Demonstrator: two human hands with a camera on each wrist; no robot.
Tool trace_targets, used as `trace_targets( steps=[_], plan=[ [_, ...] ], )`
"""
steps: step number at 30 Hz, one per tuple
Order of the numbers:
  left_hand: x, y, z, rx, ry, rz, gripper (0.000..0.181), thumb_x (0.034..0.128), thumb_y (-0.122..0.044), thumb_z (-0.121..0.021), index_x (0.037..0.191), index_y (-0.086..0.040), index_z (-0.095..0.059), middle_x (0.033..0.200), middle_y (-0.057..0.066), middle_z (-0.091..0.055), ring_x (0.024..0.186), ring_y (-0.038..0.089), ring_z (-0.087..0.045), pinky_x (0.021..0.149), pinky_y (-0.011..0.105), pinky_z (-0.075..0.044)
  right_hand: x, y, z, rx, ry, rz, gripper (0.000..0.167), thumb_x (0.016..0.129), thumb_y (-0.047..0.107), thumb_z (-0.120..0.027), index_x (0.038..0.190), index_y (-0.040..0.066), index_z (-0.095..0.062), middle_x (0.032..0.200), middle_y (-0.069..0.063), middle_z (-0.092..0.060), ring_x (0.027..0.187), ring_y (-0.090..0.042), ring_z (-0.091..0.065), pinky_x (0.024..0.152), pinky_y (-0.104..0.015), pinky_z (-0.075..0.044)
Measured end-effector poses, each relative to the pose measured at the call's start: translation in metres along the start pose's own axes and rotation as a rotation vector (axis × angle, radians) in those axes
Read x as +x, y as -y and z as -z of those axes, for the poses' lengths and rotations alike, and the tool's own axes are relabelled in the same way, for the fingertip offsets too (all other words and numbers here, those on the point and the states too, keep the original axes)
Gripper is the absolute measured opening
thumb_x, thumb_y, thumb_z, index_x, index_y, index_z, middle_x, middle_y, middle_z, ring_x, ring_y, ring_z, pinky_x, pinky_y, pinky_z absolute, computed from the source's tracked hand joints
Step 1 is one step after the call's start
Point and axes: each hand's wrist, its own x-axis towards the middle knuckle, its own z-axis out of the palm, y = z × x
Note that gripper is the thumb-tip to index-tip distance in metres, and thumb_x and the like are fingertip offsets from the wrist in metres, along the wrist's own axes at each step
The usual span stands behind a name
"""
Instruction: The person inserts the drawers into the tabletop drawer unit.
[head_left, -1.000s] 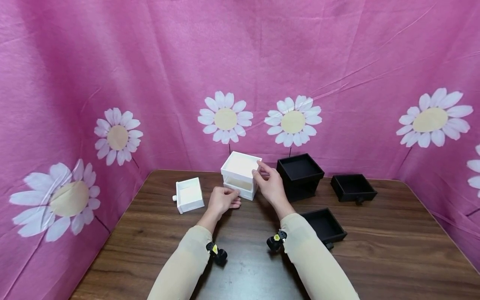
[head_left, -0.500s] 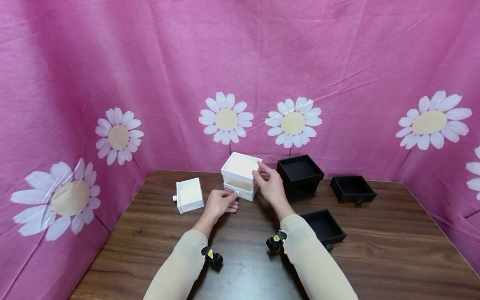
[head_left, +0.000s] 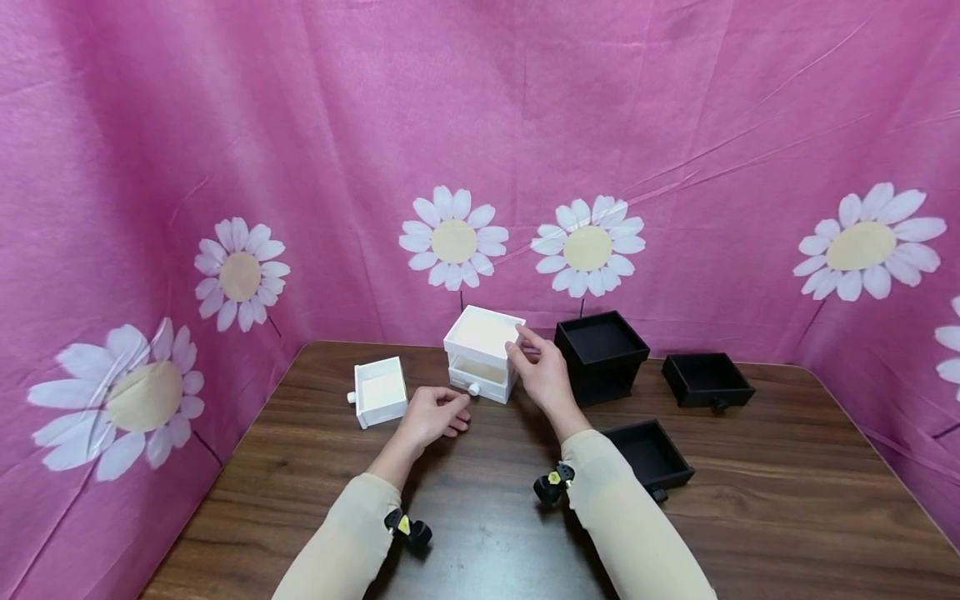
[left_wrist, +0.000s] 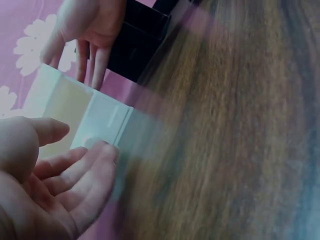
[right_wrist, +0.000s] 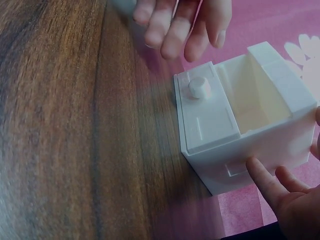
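Observation:
A small white drawer cabinet [head_left: 486, 335] stands at the back middle of the table, its upper slot open and its lower drawer [right_wrist: 207, 112] pushed in. That drawer's round knob [right_wrist: 199, 87] faces front. My left hand [head_left: 433, 414] hovers just in front and to the left of the knob, fingers loosely bent, touching nothing. My right hand [head_left: 546, 373] rests its fingertips against the cabinet's right side and upper edge. Left of the cabinet lies a loose white drawer [head_left: 381, 390], knob pointing left.
A black cabinet [head_left: 602, 340] with an open front stands close to the right hand. One black drawer [head_left: 707, 375] lies farther right; another black drawer [head_left: 651, 450] lies nearer, partly behind the right sleeve. A pink flowered cloth [head_left: 480, 100] hangs behind the table.
My left hand has let go of the lower drawer's knob and drawn back to the left and toward me. The right hand stays on the white cabinet.

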Motion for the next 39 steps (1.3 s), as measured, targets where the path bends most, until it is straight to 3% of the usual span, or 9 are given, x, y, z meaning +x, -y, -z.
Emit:
trace_targets(
  steps=[10, 18, 26, 39],
  plan=[
    [-0.015, -0.004, 0.007, 0.008, 0.049, -0.086, 0.030, 0.1061, -0.007, -0.064, 0.121, 0.018, -0.069, 0.102, 0.033, -0.077, 0.088, 0.035, -0.080, 0.079, 0.044, -0.068, 0.000, -0.002, 0.002, 0.005, -0.010, -0.011, 0.049, 0.104, 0.026, -0.072, 0.150, 0.010, -0.064, 0.132, -0.027, -0.067, 0.118, -0.041, -0.073, 0.105, -0.052, -0.060],
    [-0.019, -0.005, 0.015, 0.025, 0.062, -0.122, 0.029, 0.1047, -0.003, -0.063, 0.124, 0.019, -0.068, 0.106, 0.035, -0.076, 0.091, 0.035, -0.080, 0.082, 0.039, -0.068, 0.000, -0.003, 0.003, 0.013, -0.012, -0.015, 0.049, 0.104, 0.026, -0.071, 0.151, 0.010, -0.064, 0.132, -0.027, -0.067, 0.119, -0.041, -0.073, 0.106, -0.052, -0.059],
    [-0.027, -0.006, 0.034, 0.019, 0.039, -0.157, 0.030, 0.1049, -0.003, -0.064, 0.125, 0.020, -0.066, 0.107, 0.036, -0.075, 0.095, 0.041, -0.079, 0.083, 0.037, -0.068, 0.001, -0.005, 0.003, 0.010, -0.019, -0.003, 0.050, 0.103, 0.023, -0.072, 0.150, 0.009, -0.064, 0.131, -0.028, -0.069, 0.118, -0.043, -0.073, 0.105, -0.053, -0.060],
    [-0.039, 0.001, 0.077, 0.036, -0.011, -0.194, 0.031, 0.1054, -0.001, -0.063, 0.127, 0.021, -0.064, 0.111, 0.039, -0.073, 0.091, 0.022, -0.079, 0.083, 0.028, -0.066, 0.001, -0.003, 0.001, -0.012, 0.000, 0.006, 0.051, 0.103, 0.027, -0.072, 0.151, 0.010, -0.064, 0.130, -0.026, -0.070, 0.117, -0.041, -0.074, 0.103, -0.052, -0.061]
  ],
)
